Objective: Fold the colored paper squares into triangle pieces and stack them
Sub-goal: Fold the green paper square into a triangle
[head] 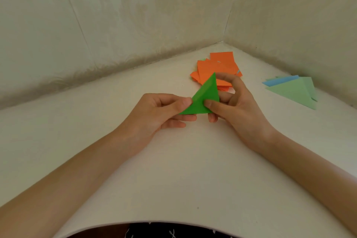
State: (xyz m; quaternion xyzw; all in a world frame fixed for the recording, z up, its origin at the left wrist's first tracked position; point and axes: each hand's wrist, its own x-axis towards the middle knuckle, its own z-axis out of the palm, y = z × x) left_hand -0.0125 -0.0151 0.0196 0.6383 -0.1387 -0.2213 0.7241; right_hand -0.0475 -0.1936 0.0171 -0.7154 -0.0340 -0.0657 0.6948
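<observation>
A bright green paper (202, 96), folded into a triangle, is held a little above the white table (173, 170) between both hands. My left hand (164, 110) pinches its lower left corner between thumb and fingers. My right hand (233, 104) pinches its right side, thumb on top and fingers curled behind. Just beyond lies a loose pile of orange paper squares (216, 67). At the far right rests a stack of folded triangles (291, 91), pale green on top with a light blue one showing beneath.
The table sits in a corner, with patterned walls (116, 25) close behind and to the right. Its front edge (154, 222) curves near my body, where dark patterned fabric shows.
</observation>
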